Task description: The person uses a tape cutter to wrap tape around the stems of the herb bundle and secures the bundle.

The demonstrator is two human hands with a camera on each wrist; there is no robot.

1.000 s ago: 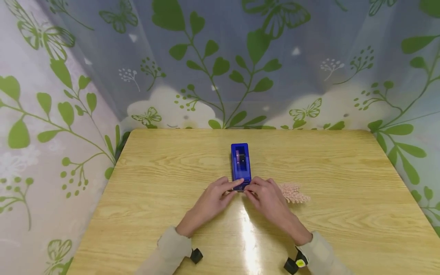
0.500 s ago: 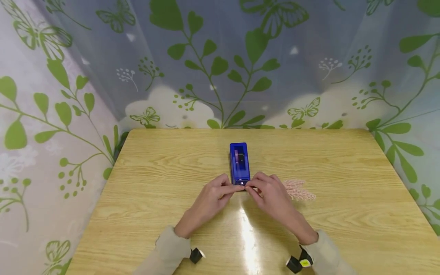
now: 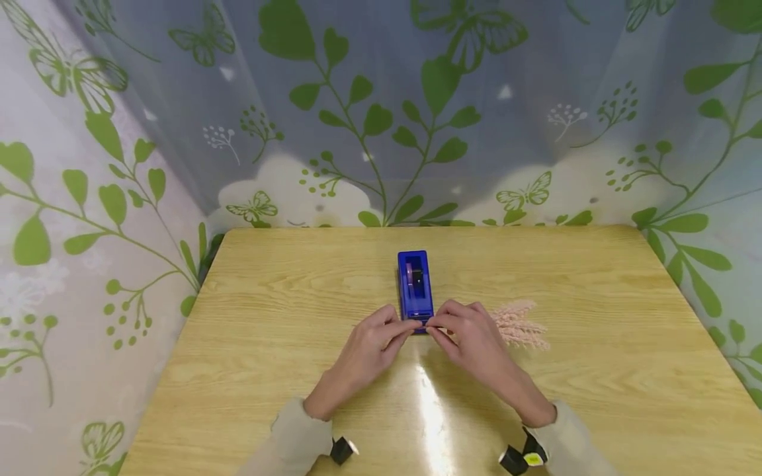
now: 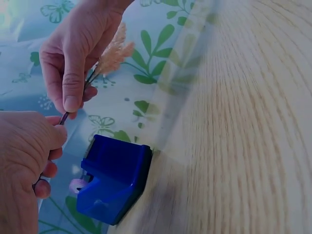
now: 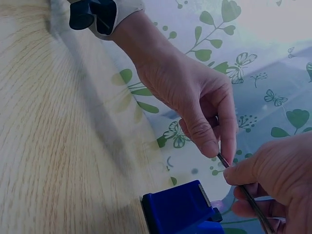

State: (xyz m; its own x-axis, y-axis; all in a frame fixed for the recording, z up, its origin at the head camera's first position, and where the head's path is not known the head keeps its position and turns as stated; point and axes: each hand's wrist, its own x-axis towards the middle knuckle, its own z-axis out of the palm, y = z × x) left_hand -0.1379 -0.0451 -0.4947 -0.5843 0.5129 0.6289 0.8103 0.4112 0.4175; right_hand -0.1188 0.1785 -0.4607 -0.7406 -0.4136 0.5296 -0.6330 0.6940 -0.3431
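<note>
Both hands pinch one thin dark stem: the left hand (image 3: pixel 370 344) grips it between thumb and fingers at its bare end, and the right hand (image 3: pixel 470 337) grips it just beside, nearer the plume. This dried flower sprig (image 3: pixel 519 324) has its long axis running roughly left to right across the table (image 3: pixel 595 370); the pale pink feathery head points toward the person's right, past the right hand, and the stem end points left. Whether the plume rests on the wood cannot be told. Directly beyond the meeting fingertips stands a blue tape dispenser (image 3: pixel 414 285), its long axis running away from the person, with the near end just beside the fingers. Leaf-printed curtain (image 3: pixel 381 112) hangs behind the table.
</note>
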